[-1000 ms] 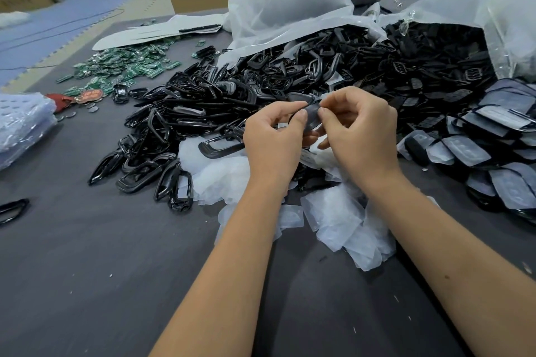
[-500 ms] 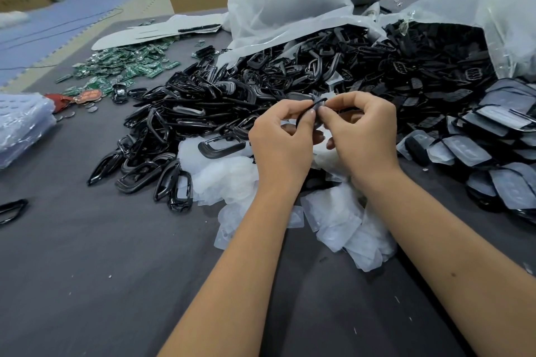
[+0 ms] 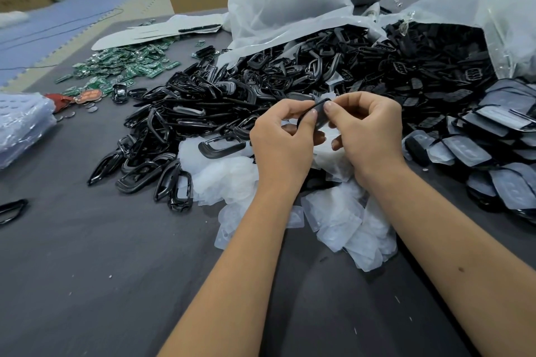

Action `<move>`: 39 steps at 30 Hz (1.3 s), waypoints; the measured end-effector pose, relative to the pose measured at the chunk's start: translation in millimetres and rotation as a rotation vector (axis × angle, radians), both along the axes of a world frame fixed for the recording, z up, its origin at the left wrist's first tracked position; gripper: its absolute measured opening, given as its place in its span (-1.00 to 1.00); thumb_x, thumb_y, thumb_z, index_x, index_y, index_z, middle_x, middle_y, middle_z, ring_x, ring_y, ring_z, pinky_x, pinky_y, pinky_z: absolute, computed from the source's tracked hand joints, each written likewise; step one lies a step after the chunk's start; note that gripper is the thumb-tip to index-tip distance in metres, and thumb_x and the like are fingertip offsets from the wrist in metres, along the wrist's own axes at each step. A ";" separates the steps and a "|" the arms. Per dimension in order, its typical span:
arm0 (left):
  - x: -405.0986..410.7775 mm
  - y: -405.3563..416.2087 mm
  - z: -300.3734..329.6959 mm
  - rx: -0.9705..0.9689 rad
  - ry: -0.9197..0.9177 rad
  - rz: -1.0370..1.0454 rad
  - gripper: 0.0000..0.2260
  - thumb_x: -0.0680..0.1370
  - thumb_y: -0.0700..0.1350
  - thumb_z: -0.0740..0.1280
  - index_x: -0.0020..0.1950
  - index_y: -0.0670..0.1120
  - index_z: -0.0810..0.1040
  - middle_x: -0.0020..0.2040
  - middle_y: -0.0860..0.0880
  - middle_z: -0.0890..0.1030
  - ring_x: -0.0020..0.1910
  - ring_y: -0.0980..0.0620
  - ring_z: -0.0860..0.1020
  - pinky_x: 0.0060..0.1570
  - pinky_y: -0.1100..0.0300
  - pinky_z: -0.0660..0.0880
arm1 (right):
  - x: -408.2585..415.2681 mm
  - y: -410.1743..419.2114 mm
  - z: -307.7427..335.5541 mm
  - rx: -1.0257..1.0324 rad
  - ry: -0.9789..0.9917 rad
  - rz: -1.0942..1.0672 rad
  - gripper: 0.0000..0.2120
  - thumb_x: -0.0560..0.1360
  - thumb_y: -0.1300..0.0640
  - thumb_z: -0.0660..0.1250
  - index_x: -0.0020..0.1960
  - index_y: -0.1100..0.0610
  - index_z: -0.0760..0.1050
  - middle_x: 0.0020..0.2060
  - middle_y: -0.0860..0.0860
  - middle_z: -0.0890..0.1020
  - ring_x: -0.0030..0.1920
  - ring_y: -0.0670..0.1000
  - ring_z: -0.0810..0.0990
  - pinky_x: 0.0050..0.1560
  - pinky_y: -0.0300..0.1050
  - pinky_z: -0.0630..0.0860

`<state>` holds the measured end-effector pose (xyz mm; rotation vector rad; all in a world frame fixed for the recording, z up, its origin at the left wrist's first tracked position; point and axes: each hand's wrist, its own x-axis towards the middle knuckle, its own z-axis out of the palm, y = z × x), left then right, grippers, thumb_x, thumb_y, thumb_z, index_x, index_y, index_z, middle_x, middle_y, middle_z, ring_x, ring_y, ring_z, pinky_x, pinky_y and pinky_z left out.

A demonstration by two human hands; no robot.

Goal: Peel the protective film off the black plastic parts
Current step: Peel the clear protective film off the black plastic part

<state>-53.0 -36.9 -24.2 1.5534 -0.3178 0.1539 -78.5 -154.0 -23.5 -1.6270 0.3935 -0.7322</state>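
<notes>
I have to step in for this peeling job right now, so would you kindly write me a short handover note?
Left hand and right hand both pinch one black part, held above the table.
Peeled film lies heaped under the hands.
Filmed parts wait on the right; bare black frames are piled on the left.
Done: a heap of film is off. Left: the held part, whose film I cannot make out, and the right-hand pile.
</notes>
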 end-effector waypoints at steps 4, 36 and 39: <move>-0.4 0.3 0.9 -0.026 0.030 -0.044 -0.91 0.59 -0.32 0.42 0.05 -0.21 0.68 -0.11 -0.08 0.73 -0.32 -0.05 0.72 -0.21 0.06 0.69 | 0.6 -2.6 -1.3 -0.059 -0.004 -0.039 -0.92 0.50 0.15 0.52 -0.16 0.10 0.67 -0.31 0.02 0.70 -0.45 0.01 0.59 -0.38 -0.06 0.56; 7.0 3.5 -3.0 -0.084 0.103 -0.069 -0.95 0.57 -0.25 0.45 -0.01 -0.15 0.70 -0.12 -0.09 0.74 -0.14 -0.05 0.73 -0.10 0.00 0.69 | -0.7 -3.4 1.9 0.169 0.006 0.165 -0.90 0.54 0.24 0.50 -0.15 0.21 0.65 -0.29 0.15 0.67 -0.36 0.04 0.61 -0.51 -0.19 0.48; 8.5 3.8 -3.5 -0.036 0.099 -0.027 -0.94 0.56 -0.26 0.46 -0.05 -0.13 0.70 -0.14 -0.09 0.73 -0.16 -0.10 0.73 -0.09 -0.07 0.69 | 0.5 -5.1 -0.1 0.062 0.016 0.151 -0.86 0.53 0.22 0.51 -0.20 0.22 0.65 -0.33 0.14 0.68 -0.44 0.00 0.58 -0.52 -0.17 0.50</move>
